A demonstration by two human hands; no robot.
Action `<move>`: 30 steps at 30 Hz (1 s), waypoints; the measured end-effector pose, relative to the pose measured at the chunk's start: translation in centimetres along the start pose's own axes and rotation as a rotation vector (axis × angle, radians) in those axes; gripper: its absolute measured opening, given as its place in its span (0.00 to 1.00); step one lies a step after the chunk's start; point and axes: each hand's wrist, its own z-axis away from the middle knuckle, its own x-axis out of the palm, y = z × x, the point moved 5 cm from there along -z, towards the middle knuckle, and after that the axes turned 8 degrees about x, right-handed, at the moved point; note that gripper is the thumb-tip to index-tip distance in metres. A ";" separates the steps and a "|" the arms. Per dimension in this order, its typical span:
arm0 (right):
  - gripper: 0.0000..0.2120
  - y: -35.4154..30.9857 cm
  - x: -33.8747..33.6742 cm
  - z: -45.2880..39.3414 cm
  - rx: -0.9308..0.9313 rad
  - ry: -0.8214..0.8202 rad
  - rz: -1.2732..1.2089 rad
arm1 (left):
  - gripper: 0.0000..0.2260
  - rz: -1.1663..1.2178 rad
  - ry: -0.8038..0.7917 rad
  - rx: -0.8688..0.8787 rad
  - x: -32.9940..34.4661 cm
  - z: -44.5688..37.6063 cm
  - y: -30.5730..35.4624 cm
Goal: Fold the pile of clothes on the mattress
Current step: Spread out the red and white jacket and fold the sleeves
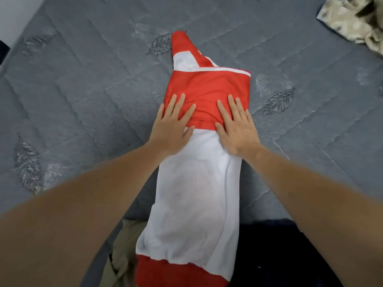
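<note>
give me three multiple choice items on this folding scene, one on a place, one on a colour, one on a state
1. Where does the patterned beige cloth lie on the mattress?
A. far right corner
B. under the hands
C. far left corner

2. Which colours has the garment under the hands?
A. blue and yellow
B. red and white
C. green and black

3. How are the left hand and right hand placed?
A. clenched in fists
B. lifted off the bed
C. flat, fingers straight, pressing the garment

Answers:
1. A, it lies at the picture's upper right edge.
2. B, red bands sit beside white panels.
3. C, both palms rest on the cloth with fingers spread.
</note>
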 end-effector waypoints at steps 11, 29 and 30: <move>0.32 -3.8 -1.5 16.9 0.181 -0.431 -0.035 | 0.25 0.528 -0.141 -0.091 -2.6 18.0 5.9; 0.55 -8.6 -5.1 34.1 -0.265 -0.507 0.391 | 0.49 0.497 -0.250 0.122 -5.1 33.1 9.2; 0.56 -8.6 -4.7 34.6 -0.266 -0.470 0.383 | 0.49 0.465 -0.217 0.138 -5.2 33.2 9.4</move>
